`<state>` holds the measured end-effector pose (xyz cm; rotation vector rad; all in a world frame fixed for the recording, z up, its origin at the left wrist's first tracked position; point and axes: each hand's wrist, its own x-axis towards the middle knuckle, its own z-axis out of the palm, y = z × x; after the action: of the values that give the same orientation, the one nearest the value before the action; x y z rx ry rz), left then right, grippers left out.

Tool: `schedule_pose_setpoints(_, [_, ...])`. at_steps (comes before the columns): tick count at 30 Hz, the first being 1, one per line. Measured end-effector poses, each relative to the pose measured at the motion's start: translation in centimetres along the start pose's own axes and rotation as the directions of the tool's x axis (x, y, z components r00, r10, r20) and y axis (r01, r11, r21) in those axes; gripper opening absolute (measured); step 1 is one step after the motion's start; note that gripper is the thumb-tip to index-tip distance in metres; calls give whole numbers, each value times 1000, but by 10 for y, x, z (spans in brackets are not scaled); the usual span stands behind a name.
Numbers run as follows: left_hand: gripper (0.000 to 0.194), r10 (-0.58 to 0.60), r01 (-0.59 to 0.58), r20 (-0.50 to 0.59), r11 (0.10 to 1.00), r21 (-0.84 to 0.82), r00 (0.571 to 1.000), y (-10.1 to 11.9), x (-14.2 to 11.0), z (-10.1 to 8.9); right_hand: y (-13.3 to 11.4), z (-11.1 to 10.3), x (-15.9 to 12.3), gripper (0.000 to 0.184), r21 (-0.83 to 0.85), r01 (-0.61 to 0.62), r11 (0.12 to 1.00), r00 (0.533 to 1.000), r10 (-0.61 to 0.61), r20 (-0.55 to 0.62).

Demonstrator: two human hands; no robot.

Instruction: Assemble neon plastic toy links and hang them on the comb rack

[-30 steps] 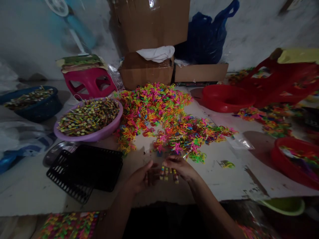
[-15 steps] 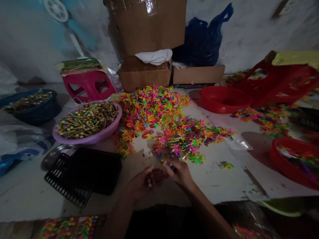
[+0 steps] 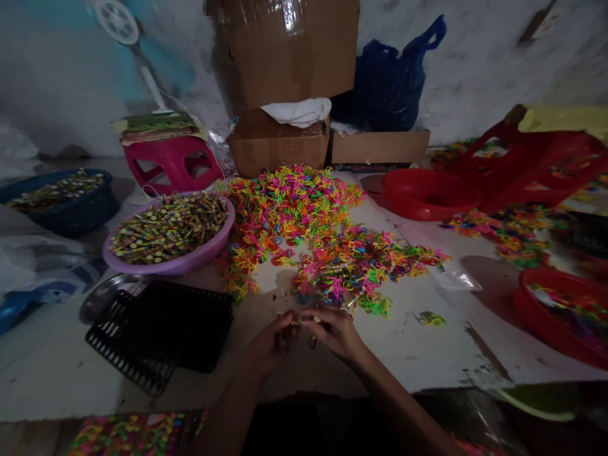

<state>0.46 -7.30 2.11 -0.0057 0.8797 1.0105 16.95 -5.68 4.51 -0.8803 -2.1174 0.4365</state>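
Observation:
My left hand (image 3: 272, 343) and my right hand (image 3: 336, 330) meet above the near part of the white table. Their fingertips pinch a small patterned tube (image 3: 297, 320) between them. More of these tubes seem to rest in the curled fingers of my left hand, mostly hidden. Another short tube (image 3: 313, 342) sticks out below my right hand's fingers. Just beyond lies a heap of small bright plastic pieces (image 3: 294, 202), pink, yellow, green and orange, some ring-shaped. The dim light blurs finer detail.
A purple basin (image 3: 209, 253) full of similar small tubes stands left, behind black perforated trays (image 3: 175, 323). Farther left is a blue basin (image 3: 85, 212). Red basins (image 3: 427, 206) stand right. Behind are cardboard boxes (image 3: 294, 57), a blue bag (image 3: 389, 88) and a pink stool (image 3: 171, 161).
My hands have come together, fingertips meeting. My left hand, earlier open palm-up with tubes in it, has curled its fingers. The view has shifted slightly.

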Motion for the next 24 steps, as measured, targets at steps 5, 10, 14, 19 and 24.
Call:
schedule_pose_setpoints(5, [14, -29, 28, 76, 1000, 13, 997, -1, -3, 3, -11, 3, 0, 23, -184, 322, 929, 935, -282, 214])
schedule_pose_setpoints(10, [8, -15, 13, 82, 1000, 26, 996, 3, 2, -4, -13, -3, 3, 29, 60, 44, 997, 966, -58, 252])
schedule_pose_setpoints(14, [8, -20, 14, 117, 999, 48, 993, 3, 1, -8, -5, -9, 13, 38, 409, -462, 787, 877, 335, 345])
schedule_pose_setpoints(19, [37, -128, 39, 345, 966, 254, 930, -6, -5, -8, 9, -6, 23, 42, 462, -634, 620, 750, 348, 563])
schedule_pose_setpoints(24, [25, -79, 51, 208, 989, 139, 975, -8, -3, -4, 12, 3, 19, 37, 257, -501, 827, 822, 547, -158])
